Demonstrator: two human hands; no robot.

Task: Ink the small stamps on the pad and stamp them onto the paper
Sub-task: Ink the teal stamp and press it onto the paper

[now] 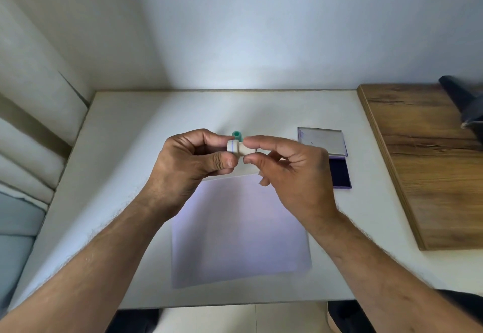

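Two hands are held up over a white worktop (125,150). Between them is a small white stamp (238,147), lying on its side in the air. The left hand (188,160) pinches the left end of the stamp with its thumb and first finger. That end looks like a cap with a thin blue line round it. The right hand (285,165) pinches the other end with its thumb and first finger, and its other fingers are curled loosely.

Just behind the white stamp, a small green stamp (236,134) stands on the worktop. Only its top shows above the fingers.

A sheet of white paper (239,231) lies flat on the worktop under the hands. No stamp marks show on it.

To the right of the paper is the ink pad (339,173). Its clear lid (322,141) is flipped open and lies flat behind it. The pad is dark blue. There are tiny marks on the lid, but they are too small to read.

A brown wooden board (418,165) lies at the right side. A dark thing (460,103) sits at its far corner, and it is too blurry to tell what it is.
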